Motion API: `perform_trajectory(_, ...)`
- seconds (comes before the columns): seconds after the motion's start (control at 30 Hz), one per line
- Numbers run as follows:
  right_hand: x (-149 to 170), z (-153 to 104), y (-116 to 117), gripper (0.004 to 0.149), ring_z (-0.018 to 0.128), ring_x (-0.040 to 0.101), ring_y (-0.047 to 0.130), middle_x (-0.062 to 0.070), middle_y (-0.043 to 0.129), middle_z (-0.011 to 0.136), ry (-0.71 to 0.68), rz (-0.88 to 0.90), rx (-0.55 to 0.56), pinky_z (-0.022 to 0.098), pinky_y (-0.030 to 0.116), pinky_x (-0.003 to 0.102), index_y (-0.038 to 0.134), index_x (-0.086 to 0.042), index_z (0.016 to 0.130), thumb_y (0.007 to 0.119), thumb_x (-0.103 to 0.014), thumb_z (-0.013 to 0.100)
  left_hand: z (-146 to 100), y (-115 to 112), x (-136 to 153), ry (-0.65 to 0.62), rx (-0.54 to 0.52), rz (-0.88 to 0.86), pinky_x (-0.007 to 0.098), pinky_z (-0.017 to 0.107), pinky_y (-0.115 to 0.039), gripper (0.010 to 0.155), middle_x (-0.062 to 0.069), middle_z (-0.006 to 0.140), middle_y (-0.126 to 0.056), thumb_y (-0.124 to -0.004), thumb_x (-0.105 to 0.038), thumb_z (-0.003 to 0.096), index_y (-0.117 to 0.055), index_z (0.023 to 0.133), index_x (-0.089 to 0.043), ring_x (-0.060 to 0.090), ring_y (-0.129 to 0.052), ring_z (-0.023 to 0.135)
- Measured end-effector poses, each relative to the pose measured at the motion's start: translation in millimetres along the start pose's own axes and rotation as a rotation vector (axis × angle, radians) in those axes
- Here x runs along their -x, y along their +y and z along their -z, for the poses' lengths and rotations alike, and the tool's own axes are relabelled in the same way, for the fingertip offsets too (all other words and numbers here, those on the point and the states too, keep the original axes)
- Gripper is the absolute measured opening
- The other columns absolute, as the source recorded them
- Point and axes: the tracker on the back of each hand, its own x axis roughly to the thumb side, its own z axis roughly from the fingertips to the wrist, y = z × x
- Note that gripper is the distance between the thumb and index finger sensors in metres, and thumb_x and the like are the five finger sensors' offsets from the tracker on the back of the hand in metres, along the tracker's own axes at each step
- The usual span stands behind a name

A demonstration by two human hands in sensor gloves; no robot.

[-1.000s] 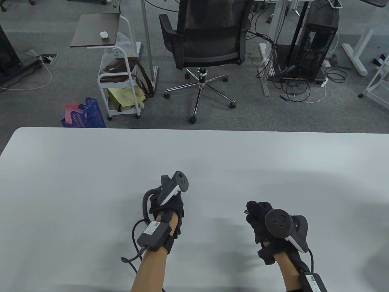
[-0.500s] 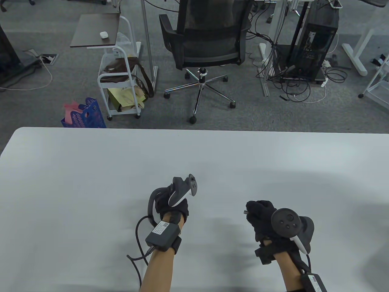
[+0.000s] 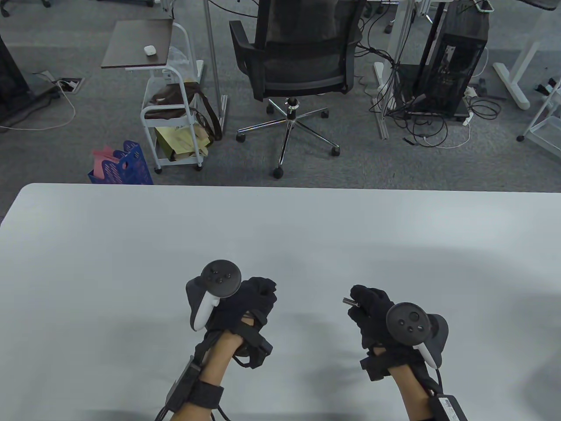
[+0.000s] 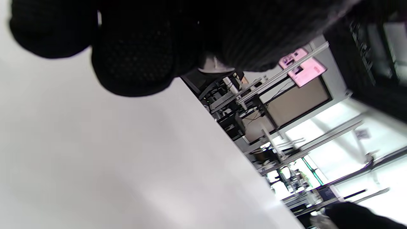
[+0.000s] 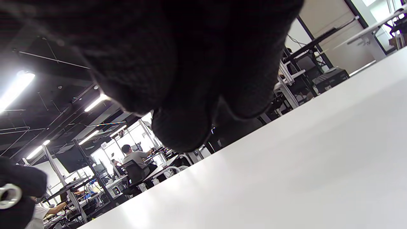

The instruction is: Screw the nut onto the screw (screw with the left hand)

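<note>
Left hand (image 3: 245, 307) is seen over the white surface (image 3: 131, 245), knuckles up, tracker (image 3: 214, 289) on its back; fingers are curled in, fingertips (image 4: 133, 63) bunched together in the left wrist view. In the right wrist view a silver ring-shaped part, likely the nut (image 5: 8, 192), is seen pinched in a black gloved grip at the lower left edge, which reads as the left hand's; it cannot be confirmed from the table view, where that hand's underside is hidden. Between the hands, bare surface with soft shadows is shown; the hands are held apart, not touching. Right hand (image 3: 372, 311) is held above the surface, fingers closed, with the screw (image 3: 349, 301) pinched at the fingertips; its metal end is pointed left toward the left hand and is clear of it. Right wrist view is mostly blocked by dark glove fabric, so the screw is not visible there. Beyond the far edge of the surface, an office chair (image 3: 302, 66) and a white cart (image 3: 175, 127) are seen on the floor.
</note>
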Motion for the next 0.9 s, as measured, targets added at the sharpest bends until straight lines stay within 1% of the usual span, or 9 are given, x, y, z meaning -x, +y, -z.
perform_trajectory(0.1,-4.0,-1.2,3.6,0.049,0.042,0.008,0.123,0.01,0.096,0.073,-0.029,-0.008,-0.001,0.048,0.102,0.032,0.09,-0.019,0.075,0.098,-0.028,0.027,-5.0,-4.7,11.5,-0.015,0.037,-0.106,0.052,0.035,-0.084,0.05,0.019,0.075,-0.093,-0.084,-0.033,0.0394,-0.084,0.086,-0.014,0.034,-0.101,0.041)
perform_trajectory(0.17,-6.0,-1.8,6.0,0.048,0.041,0.007,0.124,0.01,0.097,0.072,-0.049,-0.019,-0.02,0.047,0.102,0.032,0.091,-0.019,0.074,0.097,-0.028,0.027,-5.6,-6.1,16.7,-0.014,0.055,-0.135,0.052,0.036,-0.083,0.051,0.02,0.076,-0.091,-0.082,-0.033,0.0402,-0.082,0.087,-0.013,0.034,-0.1,0.043)
perform_trajectory(0.23,-10.1,-3.3,9.9,0.046,0.039,0.007,0.123,0.008,0.099,0.07,-0.073,-0.021,-0.05,0.044,0.101,0.038,0.091,-0.02,0.074,0.095,-0.03,0.03,-4.0,-8.3,22.5,-0.009,0.089,-0.167,0.052,0.036,-0.083,0.051,0.019,0.076,-0.091,-0.082,-0.033,0.0404,-0.081,0.087,-0.013,0.033,-0.1,0.043)
perform_trajectory(0.3,-13.9,-4.6,10.6,0.047,0.039,0.008,0.121,0.006,0.099,0.071,-0.098,-0.043,-0.041,0.043,0.1,0.042,0.09,-0.022,0.075,0.094,-0.032,0.029,-2.8,-10.0,26.5,0.0,0.119,-0.2,0.052,0.037,-0.083,0.051,0.019,0.076,-0.09,-0.081,-0.033,0.0408,-0.081,0.088,-0.014,0.033,-0.1,0.043)
perform_trajectory(0.4,-23.5,-8.2,9.2,0.047,0.042,0.009,0.119,0.004,0.098,0.073,-0.147,-0.04,-0.03,0.044,0.098,0.043,0.089,-0.024,0.076,0.092,-0.033,0.029,-1.2,-14.1,30.6,0.001,0.153,-0.301,0.052,0.037,-0.083,0.051,0.019,0.076,-0.09,-0.081,-0.033,0.0414,-0.08,0.088,-0.013,0.033,-0.1,0.043)
perform_trajectory(0.53,-34.1,-11.5,6.6,0.047,0.041,0.008,0.118,0.003,0.098,0.072,-0.18,0.038,-0.019,0.044,0.098,0.043,0.089,-0.025,0.075,0.092,-0.034,0.029,-1.9,-20.1,30.2,0.007,0.176,-0.393,0.052,0.037,-0.083,0.051,0.019,0.077,-0.09,-0.08,-0.033,0.0417,-0.079,0.089,-0.013,0.033,-0.1,0.044)
perform_trajectory(0.6,-37.9,-13.2,6.5,0.047,0.041,0.008,0.117,0.003,0.098,0.072,-0.196,0.064,-0.017,0.045,0.097,0.043,0.089,-0.025,0.075,0.092,-0.034,0.03,-2.4,-24.1,28.6,0.006,0.191,-0.397,0.053,0.038,-0.083,0.051,0.019,0.078,-0.089,-0.08,-0.033,0.0419,-0.079,0.089,-0.013,0.034,-0.1,0.044)
perform_trajectory(0.73,-43.4,-15.4,9.0,0.046,0.041,0.008,0.116,0.003,0.097,0.073,-0.229,0.068,-0.045,0.045,0.097,0.042,0.089,-0.026,0.075,0.091,-0.033,0.03,-3.0,-34.3,23.9,-0.015,0.221,-0.394,0.053,0.038,-0.083,0.051,0.019,0.078,-0.089,-0.079,-0.033,0.0421,-0.078,0.089,-0.013,0.033,-0.1,0.045)
perform_trajectory(0.9,-46.2,-16.6,11.9,0.045,0.041,0.008,0.117,0.003,0.098,0.072,-0.247,0.063,-0.053,0.045,0.097,0.042,0.09,-0.026,0.074,0.091,-0.033,0.03,-4.8,-44.8,18.8,-0.028,0.248,-0.471,0.053,0.038,-0.083,0.052,0.019,0.078,-0.088,-0.079,-0.033,0.0424,-0.077,0.09,-0.013,0.033,-0.1,0.045)
